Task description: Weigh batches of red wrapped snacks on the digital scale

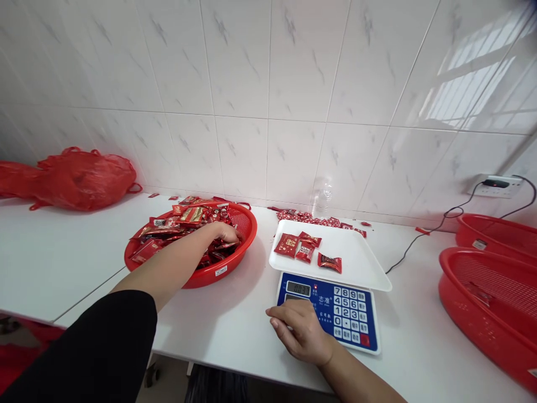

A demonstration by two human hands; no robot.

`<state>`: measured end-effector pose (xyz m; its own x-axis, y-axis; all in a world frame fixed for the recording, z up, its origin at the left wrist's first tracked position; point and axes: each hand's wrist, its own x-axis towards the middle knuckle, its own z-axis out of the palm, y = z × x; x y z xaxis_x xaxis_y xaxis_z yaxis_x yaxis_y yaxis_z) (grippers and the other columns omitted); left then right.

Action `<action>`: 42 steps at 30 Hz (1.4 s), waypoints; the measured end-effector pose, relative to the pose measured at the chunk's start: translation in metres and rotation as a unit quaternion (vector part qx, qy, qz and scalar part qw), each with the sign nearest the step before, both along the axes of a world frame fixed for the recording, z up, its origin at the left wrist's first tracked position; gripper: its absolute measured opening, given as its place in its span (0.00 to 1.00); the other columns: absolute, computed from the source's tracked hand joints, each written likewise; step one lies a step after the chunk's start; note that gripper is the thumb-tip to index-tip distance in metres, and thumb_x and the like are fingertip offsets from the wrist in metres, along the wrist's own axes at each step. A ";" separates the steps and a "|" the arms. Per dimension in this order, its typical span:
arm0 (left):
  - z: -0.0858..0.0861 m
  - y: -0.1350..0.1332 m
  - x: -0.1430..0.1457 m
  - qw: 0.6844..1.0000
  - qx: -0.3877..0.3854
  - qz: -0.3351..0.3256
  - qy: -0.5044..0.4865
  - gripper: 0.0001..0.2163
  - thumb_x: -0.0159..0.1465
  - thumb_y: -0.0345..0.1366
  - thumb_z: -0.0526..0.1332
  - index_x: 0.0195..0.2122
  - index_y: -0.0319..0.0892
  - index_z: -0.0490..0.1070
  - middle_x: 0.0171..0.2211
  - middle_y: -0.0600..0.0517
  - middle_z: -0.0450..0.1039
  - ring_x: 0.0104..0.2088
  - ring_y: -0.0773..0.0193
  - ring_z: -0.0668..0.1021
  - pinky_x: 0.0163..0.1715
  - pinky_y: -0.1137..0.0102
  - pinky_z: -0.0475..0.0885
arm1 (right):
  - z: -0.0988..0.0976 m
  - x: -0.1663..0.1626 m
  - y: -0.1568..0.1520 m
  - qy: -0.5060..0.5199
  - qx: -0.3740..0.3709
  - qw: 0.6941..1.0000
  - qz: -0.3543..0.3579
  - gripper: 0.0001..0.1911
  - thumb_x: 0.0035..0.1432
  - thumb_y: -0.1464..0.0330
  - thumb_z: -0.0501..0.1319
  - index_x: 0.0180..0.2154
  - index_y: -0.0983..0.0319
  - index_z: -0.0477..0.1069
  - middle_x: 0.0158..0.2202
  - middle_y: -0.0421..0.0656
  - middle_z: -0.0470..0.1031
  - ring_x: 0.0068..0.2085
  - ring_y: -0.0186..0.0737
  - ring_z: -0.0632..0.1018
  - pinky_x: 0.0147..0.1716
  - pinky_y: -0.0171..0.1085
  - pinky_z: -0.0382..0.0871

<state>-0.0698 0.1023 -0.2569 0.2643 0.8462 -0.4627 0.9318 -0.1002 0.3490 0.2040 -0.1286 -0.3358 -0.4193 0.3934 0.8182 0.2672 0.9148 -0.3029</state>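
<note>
My left hand point(226, 232) reaches into a red plastic basket point(247, 229) heaped with small red and gold snack packets point(168, 225). Its fingers are hidden down among the packets at the basket's right side. My right hand point(300, 331) rests at the lower left of a blue digital scale point(325, 313), its fingers curled in and nothing visible in them. Part of the scale's display panel is covered by that hand. On the scale's white tray point(361, 263) lie several packets, among them a square red packet point(287, 245) and a smaller dark red packet point(329, 262).
Loose red packets point(293, 216) lie along the wall behind the scale, near a clear plastic bottle point(322, 200). Red baskets point(486, 302) stand at the right, below a wall socket point(499, 186) with a black cable. Red plastic bags point(86, 179) sit at the left.
</note>
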 end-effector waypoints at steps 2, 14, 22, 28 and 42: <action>0.001 -0.001 0.002 1.000 -0.011 -0.002 -0.001 0.17 0.42 0.38 0.66 0.35 0.44 0.75 0.32 0.48 0.77 0.33 0.56 0.77 0.34 0.66 0.71 | -0.001 0.000 0.000 -0.001 0.000 1.000 -0.002 0.09 0.62 0.72 0.55 0.43 0.63 0.70 0.25 0.41 0.74 0.24 0.33 0.72 0.25 0.33 0.62; 0.036 -0.012 -0.024 0.988 0.048 0.065 -0.129 0.22 0.49 0.52 0.64 0.40 0.43 0.67 0.39 0.48 0.75 0.34 0.59 0.77 0.25 0.73 0.69 | -0.002 0.001 0.000 -0.004 0.003 1.000 -0.010 0.09 0.63 0.70 0.53 0.43 0.62 0.70 0.25 0.41 0.74 0.24 0.33 0.73 0.25 0.33 0.63; 0.052 -0.028 -0.033 0.953 0.042 0.148 -0.259 0.23 0.41 0.46 0.71 0.36 0.43 0.67 0.35 0.50 0.74 0.30 0.62 0.77 0.24 0.72 0.69 | 0.001 0.001 -0.002 0.001 0.006 1.000 -0.008 0.10 0.64 0.69 0.52 0.42 0.62 0.70 0.24 0.41 0.74 0.23 0.33 0.73 0.24 0.33 0.63; 0.060 -0.041 -0.009 0.942 0.050 0.130 -0.306 0.22 0.46 0.47 0.69 0.38 0.43 0.67 0.41 0.48 0.76 0.32 0.63 0.77 0.24 0.73 0.67 | 0.003 0.001 -0.002 0.002 0.012 1.000 -0.012 0.09 0.64 0.69 0.52 0.42 0.62 0.70 0.24 0.41 0.75 0.24 0.33 0.74 0.24 0.33 0.64; 0.058 -0.056 0.153 0.900 0.374 -0.223 -0.009 0.13 0.58 0.30 0.55 0.42 0.47 0.73 0.45 0.51 0.72 0.45 0.58 0.75 0.41 0.68 0.68 | 0.000 0.000 0.004 -0.010 0.021 1.000 -0.015 0.10 0.64 0.68 0.51 0.41 0.63 0.69 0.26 0.42 0.77 0.25 0.33 0.76 0.26 0.32 0.67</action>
<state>0.0829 0.0462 -0.1989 0.6571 0.7266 0.2008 0.7352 -0.6765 0.0421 0.2042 -0.1242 -0.3358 -0.4248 0.3711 0.8257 0.3013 0.9181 -0.2576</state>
